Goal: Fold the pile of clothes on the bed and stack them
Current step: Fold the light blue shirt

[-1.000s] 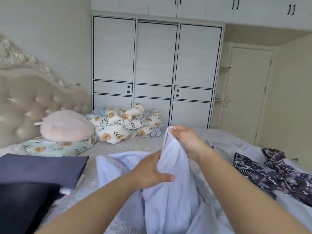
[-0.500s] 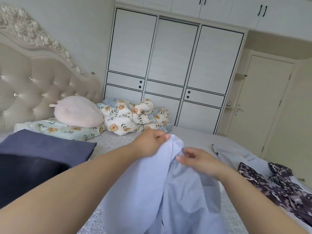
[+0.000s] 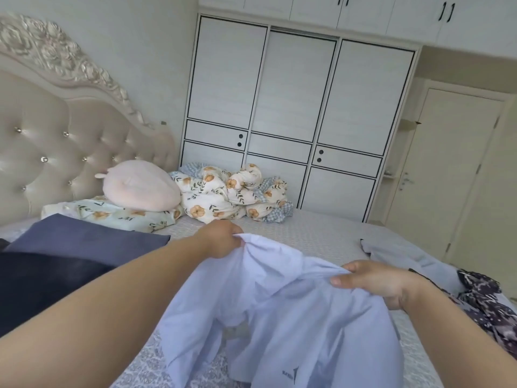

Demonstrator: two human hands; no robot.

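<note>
Both hands hold a pale blue shirt [image 3: 279, 317] above the bed [image 3: 307, 236]: left hand [image 3: 221, 239] and right hand [image 3: 375, 281] each pinch its top edge.

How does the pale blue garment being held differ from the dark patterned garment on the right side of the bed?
The pale blue garment is plain and light; the dark patterned garment is dark with a pale print. The pale blue one is held up, gripped by the left hand and right hand; the dark one lies crumpled and untouched. Both are unfolded.
</note>
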